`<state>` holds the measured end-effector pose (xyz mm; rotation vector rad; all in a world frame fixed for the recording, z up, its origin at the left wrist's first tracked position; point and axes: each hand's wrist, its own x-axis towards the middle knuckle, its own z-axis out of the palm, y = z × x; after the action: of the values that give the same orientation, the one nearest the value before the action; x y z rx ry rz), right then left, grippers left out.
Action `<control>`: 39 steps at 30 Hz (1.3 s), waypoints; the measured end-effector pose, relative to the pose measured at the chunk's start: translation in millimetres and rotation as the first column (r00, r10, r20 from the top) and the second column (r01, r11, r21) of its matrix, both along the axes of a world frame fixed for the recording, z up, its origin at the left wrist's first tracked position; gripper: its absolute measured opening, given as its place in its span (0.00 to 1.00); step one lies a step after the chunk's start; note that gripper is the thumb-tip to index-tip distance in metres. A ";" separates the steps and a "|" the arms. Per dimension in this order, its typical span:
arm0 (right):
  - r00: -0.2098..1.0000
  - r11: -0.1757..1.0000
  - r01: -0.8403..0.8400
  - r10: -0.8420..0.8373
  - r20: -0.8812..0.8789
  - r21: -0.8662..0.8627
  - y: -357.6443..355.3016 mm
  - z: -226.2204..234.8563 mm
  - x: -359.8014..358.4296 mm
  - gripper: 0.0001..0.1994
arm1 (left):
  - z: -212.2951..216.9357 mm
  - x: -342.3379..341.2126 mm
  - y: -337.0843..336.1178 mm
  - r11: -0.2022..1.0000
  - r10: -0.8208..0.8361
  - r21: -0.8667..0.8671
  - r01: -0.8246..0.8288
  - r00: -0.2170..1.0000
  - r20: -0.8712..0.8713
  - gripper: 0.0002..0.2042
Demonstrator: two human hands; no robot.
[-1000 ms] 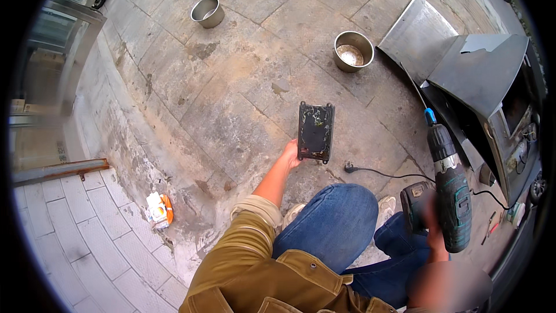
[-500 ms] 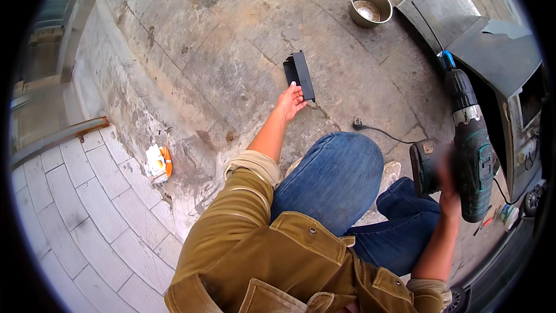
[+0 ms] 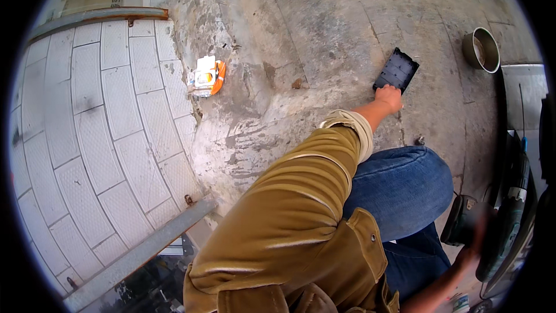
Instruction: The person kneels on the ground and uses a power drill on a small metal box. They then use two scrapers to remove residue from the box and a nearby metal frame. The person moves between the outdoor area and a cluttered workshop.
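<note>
A shallow black plastic tray [image 3: 398, 69] lies on or just above the concrete in front of me, its ribbed broad face showing. My left hand [image 3: 389, 98] is closed over the tray's near edge, palm down. At the right rim, my right hand [image 3: 472, 244] is wrapped round the handle of a black and green cordless drill [image 3: 508, 229]. A long thin bit [image 3: 522, 107] points away from me out of its blue-tipped chuck end. Blur hides part of the right hand's fingers.
A metal bowl [image 3: 482, 50] stands at the far right, near a sheet-metal box [image 3: 524, 90]. On the left, an orange and white packet [image 3: 207, 76] lies beside pale paving tiles [image 3: 90, 110]. A rusty metal rail [image 3: 107, 18] and a grey rail [image 3: 142, 249] edge the tiles. A plug [image 3: 419, 140] lies beyond my knee.
My view has swung left. My left hand has turned from palm up to palm down, and the tray now shows its broad ribbed face. The drill stays in my right hand.
</note>
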<state>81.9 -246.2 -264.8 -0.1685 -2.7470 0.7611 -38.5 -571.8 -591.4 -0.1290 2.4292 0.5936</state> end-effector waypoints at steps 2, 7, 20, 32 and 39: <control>0.995 0.984 -0.081 0.090 -0.049 0.157 8.8 0.8 0.6 0.11 | 0.0 1.9 4.0 0.995 -0.087 -0.055 0.088 0.996 0.031 0.22; 0.984 0.949 0.179 -0.177 0.031 -0.261 -12.9 10.3 -4.3 0.07 | 1.4 -6.2 13.1 0.920 -0.323 -0.223 0.321 0.946 0.032 0.22; 0.972 0.998 0.065 -0.064 0.226 0.002 27.8 -5.4 5.0 0.19 | -42.2 -11.6 22.5 0.938 -0.252 -0.274 0.212 0.960 -0.120 0.11; 0.958 0.970 0.084 -0.016 0.286 -0.227 -3.4 18.6 -15.1 0.24 | 73.0 -58.5 -91.1 -0.256 0.539 0.781 -0.569 0.587 0.604 0.14; 0.967 0.928 0.100 -0.006 0.253 -0.360 -6.4 13.0 -19.8 0.23 | -7.5 -27.8 -152.0 -0.478 0.429 0.455 -0.751 0.253 0.867 0.15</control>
<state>62.1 -252.6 -251.8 -0.4433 -2.7792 1.3222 -66.4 -723.8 -599.0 -1.1633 0.6980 2.4474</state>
